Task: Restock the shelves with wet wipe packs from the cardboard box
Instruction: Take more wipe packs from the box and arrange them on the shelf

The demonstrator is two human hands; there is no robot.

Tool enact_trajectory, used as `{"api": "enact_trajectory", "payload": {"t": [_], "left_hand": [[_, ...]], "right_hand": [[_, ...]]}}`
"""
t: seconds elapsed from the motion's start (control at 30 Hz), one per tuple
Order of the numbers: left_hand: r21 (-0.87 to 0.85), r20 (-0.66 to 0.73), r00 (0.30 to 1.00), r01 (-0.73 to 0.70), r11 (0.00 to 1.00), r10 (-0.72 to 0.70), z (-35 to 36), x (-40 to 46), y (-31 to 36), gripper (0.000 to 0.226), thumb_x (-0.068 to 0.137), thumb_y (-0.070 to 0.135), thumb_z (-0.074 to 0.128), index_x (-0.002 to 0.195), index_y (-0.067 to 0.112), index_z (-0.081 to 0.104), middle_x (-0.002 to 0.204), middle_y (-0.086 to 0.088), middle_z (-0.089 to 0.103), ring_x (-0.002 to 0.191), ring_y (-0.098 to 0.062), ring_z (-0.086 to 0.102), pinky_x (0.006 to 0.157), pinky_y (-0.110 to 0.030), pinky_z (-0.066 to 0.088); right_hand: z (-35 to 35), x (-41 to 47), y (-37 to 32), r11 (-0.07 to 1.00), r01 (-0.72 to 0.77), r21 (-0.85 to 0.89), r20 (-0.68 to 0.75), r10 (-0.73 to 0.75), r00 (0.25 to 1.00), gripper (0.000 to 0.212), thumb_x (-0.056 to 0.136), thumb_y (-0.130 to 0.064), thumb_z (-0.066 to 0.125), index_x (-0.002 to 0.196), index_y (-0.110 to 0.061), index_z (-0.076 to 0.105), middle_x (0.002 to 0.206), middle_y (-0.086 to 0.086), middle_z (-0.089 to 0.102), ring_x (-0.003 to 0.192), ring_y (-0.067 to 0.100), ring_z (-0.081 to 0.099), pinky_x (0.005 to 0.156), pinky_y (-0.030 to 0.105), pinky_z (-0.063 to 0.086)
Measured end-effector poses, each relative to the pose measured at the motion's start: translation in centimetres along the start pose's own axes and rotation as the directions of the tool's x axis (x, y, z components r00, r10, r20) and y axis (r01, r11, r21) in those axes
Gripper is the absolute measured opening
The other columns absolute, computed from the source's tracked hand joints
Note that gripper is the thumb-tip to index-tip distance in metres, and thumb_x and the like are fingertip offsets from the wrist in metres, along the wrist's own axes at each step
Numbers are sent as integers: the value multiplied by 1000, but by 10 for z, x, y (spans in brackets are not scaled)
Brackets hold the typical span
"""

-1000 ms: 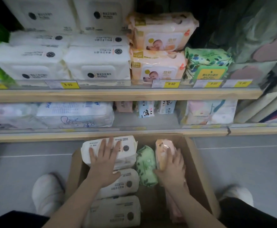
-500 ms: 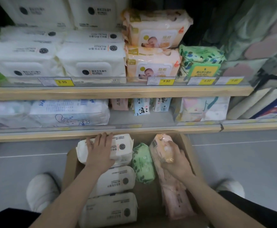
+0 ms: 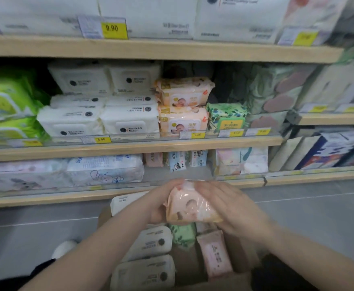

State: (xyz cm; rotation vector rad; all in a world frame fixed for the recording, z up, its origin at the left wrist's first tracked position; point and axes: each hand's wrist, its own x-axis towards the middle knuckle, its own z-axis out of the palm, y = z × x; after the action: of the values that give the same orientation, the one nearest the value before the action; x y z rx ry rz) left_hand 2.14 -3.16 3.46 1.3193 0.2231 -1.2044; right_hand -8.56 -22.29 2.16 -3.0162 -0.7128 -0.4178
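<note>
An orange baby wet wipe pack [image 3: 189, 206] hangs above the cardboard box [image 3: 238, 279], held between both hands. My left hand [image 3: 161, 203] grips its left end and my right hand [image 3: 224, 206] holds its right side. Below, the box holds white packs [image 3: 151, 242], a green pack [image 3: 183, 234] and a pink pack [image 3: 215, 254]. Two matching orange packs [image 3: 183, 120] are stacked on the middle shelf [image 3: 130, 149], between white packs [image 3: 130, 120] and a green floral pack [image 3: 227, 118].
The bottom shelf [image 3: 45, 198] carries large soft packs at the left and small panda packs [image 3: 177, 163] further back. A top shelf [image 3: 151, 49] with a 9.90 tag is overhead. Grey floor lies at both sides of the box. A white shoe [image 3: 63, 248] stands left.
The orange pack has come up out of the box. My left hand left the white pack and joined the right on the orange pack. The view tilted upward.
</note>
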Motion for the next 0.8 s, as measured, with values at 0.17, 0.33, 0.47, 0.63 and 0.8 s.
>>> {"api": "enact_trajectory", "payload": {"t": [0.17,0.33,0.47,0.63,0.8], "left_hand": [[-23,-105,975,-197,980,194,-6,-23,-15,44,83,25,68,123,13,54,116,-19,65,97,-32,65,83,-50,53],[106,-219,848,-470,876,482,-1,-38,-20,26,83,7,67,103,17,54,103,-12,68,76,-24,71,54,-31,55],[17,-238,795,-571,821,558,6,-38,-21,26,83,6,65,103,20,55,109,-11,66,89,-27,69,60,-35,58],[27,-121,823,-556,831,555,4,-36,-19,30,83,12,64,109,21,52,110,-7,61,88,-23,65,56,-30,54],[291,36,943,-325,900,329,9,-28,-23,63,57,57,72,112,30,56,102,-2,71,90,-21,68,70,-37,56]], "right_hand": [[-14,-1,-14,993,-5,121,61,-2,998,99,62,-49,75,144,-25,25,147,-7,30,134,12,33,110,32,34],[-22,7,-4,467,-548,694,232,575,784,110,60,-76,60,149,-32,13,155,-17,8,142,4,12,116,33,15],[-5,5,3,-375,-614,695,693,578,431,110,60,-66,74,148,-28,20,146,2,41,128,28,47,97,48,43],[6,12,8,-633,-331,700,706,541,458,76,63,-38,84,129,-18,51,115,11,69,104,29,66,85,47,56],[-20,19,13,-401,-362,841,537,694,479,85,74,-12,77,142,-25,27,116,5,58,97,23,64,68,31,52]]}}
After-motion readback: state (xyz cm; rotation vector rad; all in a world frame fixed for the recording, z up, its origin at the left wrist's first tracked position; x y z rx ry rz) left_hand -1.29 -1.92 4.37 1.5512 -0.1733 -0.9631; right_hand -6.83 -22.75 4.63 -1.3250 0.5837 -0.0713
